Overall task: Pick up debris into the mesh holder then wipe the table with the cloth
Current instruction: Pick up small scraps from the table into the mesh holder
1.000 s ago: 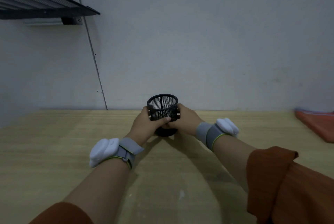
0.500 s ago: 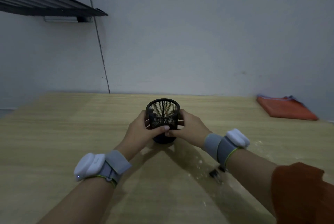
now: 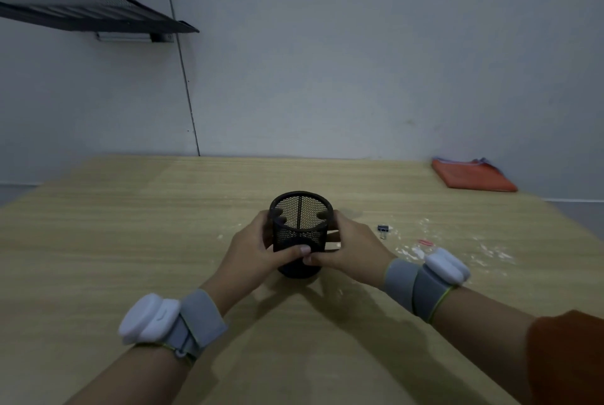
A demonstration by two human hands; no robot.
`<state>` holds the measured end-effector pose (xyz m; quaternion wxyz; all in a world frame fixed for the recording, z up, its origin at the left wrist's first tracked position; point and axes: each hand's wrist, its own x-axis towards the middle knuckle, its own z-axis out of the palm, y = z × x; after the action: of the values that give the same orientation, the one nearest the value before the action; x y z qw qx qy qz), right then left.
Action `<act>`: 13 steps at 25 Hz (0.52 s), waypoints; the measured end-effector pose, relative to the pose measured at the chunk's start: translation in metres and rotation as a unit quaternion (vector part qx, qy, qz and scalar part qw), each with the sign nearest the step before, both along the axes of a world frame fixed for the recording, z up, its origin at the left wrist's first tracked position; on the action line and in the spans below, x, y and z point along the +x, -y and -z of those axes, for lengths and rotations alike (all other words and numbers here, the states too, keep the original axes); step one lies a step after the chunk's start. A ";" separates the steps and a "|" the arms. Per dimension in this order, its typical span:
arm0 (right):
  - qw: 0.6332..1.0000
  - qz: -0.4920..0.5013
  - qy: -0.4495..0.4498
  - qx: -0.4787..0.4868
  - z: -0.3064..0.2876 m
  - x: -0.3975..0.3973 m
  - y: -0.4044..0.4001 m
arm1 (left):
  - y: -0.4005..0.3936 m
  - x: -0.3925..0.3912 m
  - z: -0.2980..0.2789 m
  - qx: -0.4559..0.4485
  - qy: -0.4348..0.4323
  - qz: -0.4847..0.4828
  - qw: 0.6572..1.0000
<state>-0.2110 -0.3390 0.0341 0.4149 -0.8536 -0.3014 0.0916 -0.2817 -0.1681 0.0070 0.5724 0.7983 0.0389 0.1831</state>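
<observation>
A black mesh holder (image 3: 300, 218) stands upright on the wooden table (image 3: 130, 228), in the middle. My left hand (image 3: 253, 249) wraps its left side and my right hand (image 3: 349, 246) wraps its right side; the thumbs meet in front. To its right lie a small black binder clip (image 3: 383, 230), a small red item (image 3: 426, 242) and white crumbs (image 3: 487, 252) scattered on the wood. A folded orange cloth (image 3: 470, 174) rests at the table's far right corner.
A black mesh wall shelf (image 3: 88, 9) juts out at the upper left, well above the table. The grey wall (image 3: 327, 61) runs along the table's back edge. The table's right edge slants past the cloth.
The view has tilted down and the holder now sits nearer to me on the table, still held by both hands. The binder clip, red item and crumbs have come into view.
</observation>
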 end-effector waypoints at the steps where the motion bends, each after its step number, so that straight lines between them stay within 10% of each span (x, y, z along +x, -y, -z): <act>1: 1.000 0.002 0.000 -0.005 0.001 -0.004 0.004 | 0.004 -0.003 0.002 -0.001 0.001 0.004 1.000; 13: 1.000 0.000 -0.030 -0.006 0.015 -0.012 0.025 | 0.017 -0.011 0.019 0.006 0.002 0.024 1.000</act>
<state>-0.2235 -0.3639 0.0193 0.4183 -0.8530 -0.2886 0.1190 -0.2928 -0.1851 -0.0124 0.5722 0.8018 0.0173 0.1714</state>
